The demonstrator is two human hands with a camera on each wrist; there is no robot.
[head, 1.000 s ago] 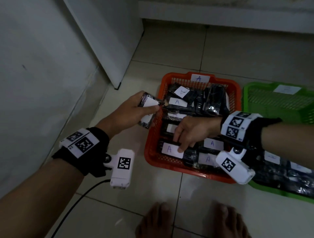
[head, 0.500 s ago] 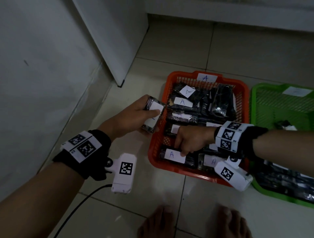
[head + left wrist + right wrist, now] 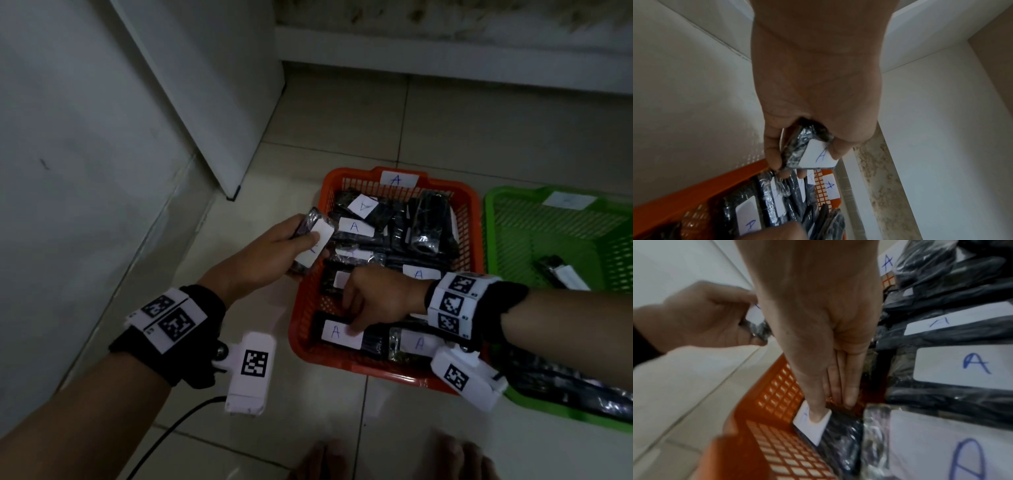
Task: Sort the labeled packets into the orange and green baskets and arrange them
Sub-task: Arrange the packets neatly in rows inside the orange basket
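Observation:
An orange basket [image 3: 308, 301] tagged A holds several dark wrapped packets with white A labels. My left hand [image 3: 274, 253] grips one such packet [image 3: 313, 245] over the basket's left rim; in the left wrist view the packet [image 3: 813, 154] shows its A label, pinched by thumb and fingers. My right hand [image 3: 373, 301] reaches into the basket with straight fingers [image 3: 838, 386] pressing on a packet [image 3: 342, 334] at the near left corner. A green basket [image 3: 548, 240] stands to the right with a few packets inside, one of them a packet [image 3: 561, 274] near its middle.
A white wall and a white panel [image 3: 205, 102] close in on the left. A black cable [image 3: 171, 431] trails from my left wrist. Bare feet [image 3: 394, 459] show at the bottom edge. Tiled floor [image 3: 445, 120] lies beyond the baskets.
My right hand has slid a little toward the near left corner of the orange basket. My left hand keeps its packet at the rim, barely moved.

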